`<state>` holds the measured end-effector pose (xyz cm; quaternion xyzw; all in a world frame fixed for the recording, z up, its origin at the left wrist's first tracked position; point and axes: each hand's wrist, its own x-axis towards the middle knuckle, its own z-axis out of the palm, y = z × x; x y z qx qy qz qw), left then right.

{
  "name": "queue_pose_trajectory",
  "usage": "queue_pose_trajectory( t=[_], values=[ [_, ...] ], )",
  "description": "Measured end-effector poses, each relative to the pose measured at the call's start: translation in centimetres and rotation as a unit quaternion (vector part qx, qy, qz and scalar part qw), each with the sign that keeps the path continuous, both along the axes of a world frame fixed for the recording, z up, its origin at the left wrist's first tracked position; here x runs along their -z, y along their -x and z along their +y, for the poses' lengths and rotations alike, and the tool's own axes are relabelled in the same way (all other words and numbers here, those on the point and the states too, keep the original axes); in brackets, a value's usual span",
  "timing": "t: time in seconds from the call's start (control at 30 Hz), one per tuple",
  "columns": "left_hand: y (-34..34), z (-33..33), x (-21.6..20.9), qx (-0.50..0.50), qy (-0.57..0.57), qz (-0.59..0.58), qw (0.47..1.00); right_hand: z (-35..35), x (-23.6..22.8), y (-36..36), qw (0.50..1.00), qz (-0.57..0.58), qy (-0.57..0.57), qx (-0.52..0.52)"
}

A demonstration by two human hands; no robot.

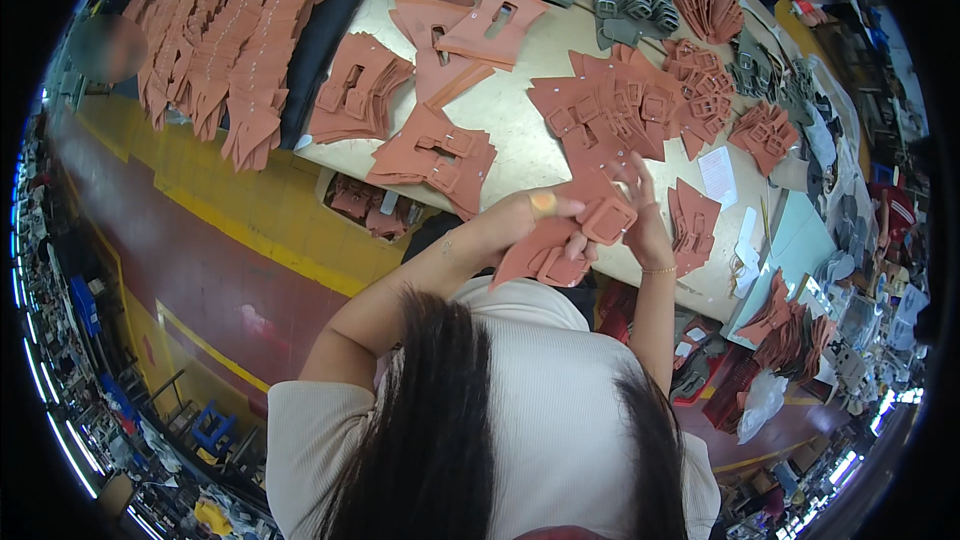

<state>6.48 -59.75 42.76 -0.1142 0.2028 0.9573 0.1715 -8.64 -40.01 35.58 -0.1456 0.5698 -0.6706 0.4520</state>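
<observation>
My left hand is closed on a reddish-brown leather-like piece, which hangs over the near table edge. Thumb on top, its fingertips come out underneath. A square buckle covered in the same colour sits at the right of this piece. My right hand has its fingers bent around the buckle's far right side; what its fingertips pinch is partly hidden. Just beyond lies a large heap of similar buckled pieces. Left of my hands is a stack of slotted pieces.
The pale table holds more slotted stacks, dark green pieces and a white paper. Long rows of reddish-brown pieces lie at the far left. A pale blue box stands at right. Another person's hand shows far right.
</observation>
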Motion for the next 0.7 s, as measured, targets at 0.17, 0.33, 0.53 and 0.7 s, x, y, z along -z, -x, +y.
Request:
queue_pose_trajectory(
  t=[0.17, 0.33, 0.53, 0.7],
  values=[
    [-1.3, 0.3, 4.5, -0.087, -0.154, -0.081, 0.981, 3.7, 4.1, -2.7, 0.938, -0.339, 0.076, -0.013],
    [-2.8, 0.5, 8.0, -0.096, -0.164, -0.155, 0.969, 4.8, 3.3, -3.7, 0.969, -0.246, -0.008, -0.028],
    [-2.5, 0.4, 8.9, -0.080, -0.075, -0.196, 0.974, 3.3, 1.1, -2.8, 0.972, -0.224, -0.058, -0.031],
    [-2.3, -0.3, 11.9, -0.074, 0.226, -0.236, 0.942, 3.7, -1.0, -2.1, 0.978, -0.210, -0.023, 0.000]
  ],
)
